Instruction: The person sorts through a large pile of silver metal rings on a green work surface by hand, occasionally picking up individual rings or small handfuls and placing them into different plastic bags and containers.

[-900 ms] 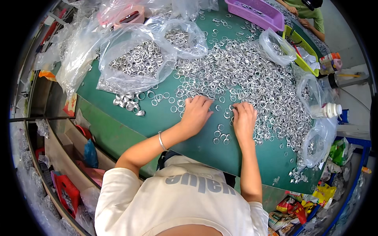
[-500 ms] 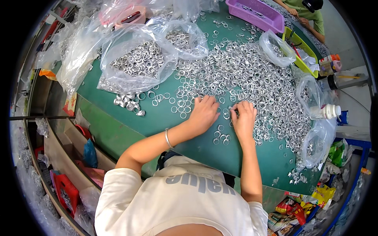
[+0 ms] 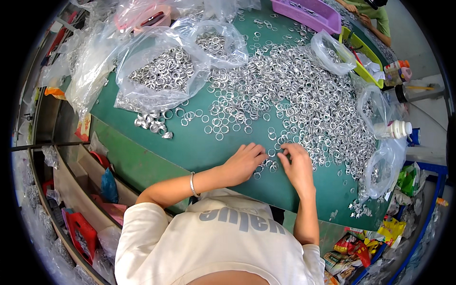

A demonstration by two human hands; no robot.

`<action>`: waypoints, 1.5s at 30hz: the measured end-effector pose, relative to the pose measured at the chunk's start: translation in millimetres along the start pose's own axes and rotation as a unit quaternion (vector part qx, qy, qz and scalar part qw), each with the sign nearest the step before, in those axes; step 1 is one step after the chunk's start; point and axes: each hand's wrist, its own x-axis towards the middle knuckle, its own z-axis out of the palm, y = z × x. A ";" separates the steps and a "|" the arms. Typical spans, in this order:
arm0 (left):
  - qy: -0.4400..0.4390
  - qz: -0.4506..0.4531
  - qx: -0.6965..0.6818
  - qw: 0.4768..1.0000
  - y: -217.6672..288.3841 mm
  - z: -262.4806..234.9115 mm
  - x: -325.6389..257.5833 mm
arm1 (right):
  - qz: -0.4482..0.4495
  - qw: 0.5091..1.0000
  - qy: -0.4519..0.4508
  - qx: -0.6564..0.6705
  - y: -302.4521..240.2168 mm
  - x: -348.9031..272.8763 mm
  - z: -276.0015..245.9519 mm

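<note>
Green tabletop (image 3: 204, 148), shiny silver rings (image 3: 323, 107); left fingers (image 3: 255, 151) curled, right fingers (image 3: 296, 150) slightly parted, any hold unclear

Open for passage across the bare, dark green tabletop (image 3: 199, 149), left of and ahead of the left hand (image 3: 244, 164). Blocked farther ahead by a broad, dense heap of silver metal rings (image 3: 308, 95), and ahead to the left by a large, clear plastic bag (image 3: 202, 78) of rings. Tight toward the right hand (image 3: 298, 167), crowded by a small cluster of loose silver rings (image 3: 271, 165). Clear again right of that hand, on the heap's near side, up to a small pile of silver metal pieces (image 3: 360, 209).
</note>
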 end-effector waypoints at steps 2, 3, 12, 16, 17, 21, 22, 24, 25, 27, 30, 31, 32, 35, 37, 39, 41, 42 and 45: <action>0.038 -0.010 0.019 0.999 -2.3 -3.6 -2.0 | -0.041 0.997 -0.063 -0.001 -1.2 -2.9 -0.4; 0.075 -0.027 0.041 0.996 -4.0 -9.1 -1.1 | -0.021 0.995 -0.099 0.026 -4.3 -5.2 -0.1; 0.172 -0.101 0.138 0.970 -29.3 -20.9 9.5 | -0.116 0.991 0.040 0.047 -17.6 49.0 30.4; 0.158 -0.078 0.135 0.975 -30.0 -20.2 4.3 | -0.117 0.989 0.083 -0.037 -12.8 40.7 25.0; 0.146 -0.083 0.122 0.978 -30.5 -20.1 3.2 | -0.100 0.989 0.077 -0.076 -9.8 37.5 23.3; 0.137 -0.031 0.037 0.989 -18.8 -12.0 5.0 | -0.121 0.983 0.066 -0.124 1.6 32.3 29.0; 0.125 -0.023 0.023 0.992 -16.4 -11.2 6.1 | -0.129 0.982 0.065 -0.121 2.6 31.5 28.0; 0.098 -0.007 -0.004 0.995 -13.3 -10.5 7.9 | -0.144 0.981 0.064 -0.115 1.4 29.9 23.7; 0.116 -0.020 0.000 0.993 -13.2 -10.9 9.0 | -0.146 0.982 0.059 -0.107 1.8 28.5 21.8; 0.151 -0.046 0.008 0.987 -13.9 -11.6 10.7 | -0.150 0.983 0.049 -0.090 2.4 24.4 18.2; 0.090 -0.027 0.001 0.996 -13.2 -7.0 10.3 | -0.192 0.978 -0.007 -0.084 -0.9 13.5 12.1; 0.064 -0.024 0.003 0.998 -9.4 -7.0 7.3 | -0.182 0.981 -0.015 -0.059 -1.6 7.9 9.2; 0.038 -0.021 0.004 0.999 -2.9 -7.2 2.6 | -0.173 0.984 -0.023 -0.034 -1.9 1.7 6.0; 0.059 -0.034 -0.023 0.997 0.8 -7.3 0.8 | -0.130 0.991 0.041 0.014 6.2 -1.8 7.9; 0.113 -0.058 0.009 0.992 -0.5 -9.0 3.3 | -0.086 0.994 0.058 0.028 5.0 0.5 9.6; 0.174 -0.089 0.101 0.975 -10.0 -16.7 13.7 | -0.124 0.990 0.061 -0.029 -3.0 7.1 16.8; 0.160 -0.129 0.191 0.960 -26.5 -21.8 19.1 | -0.142 0.985 0.023 -0.096 5.1 7.7 22.1; 0.154 -0.150 0.233 0.949 -33.6 -23.6 20.0 | -0.133 0.982 0.029 -0.132 11.2 6.7 20.6; 0.169 -0.116 0.239 0.949 -38.0 -28.2 15.5 | -0.112 0.968 0.065 -0.215 24.1 2.4 12.5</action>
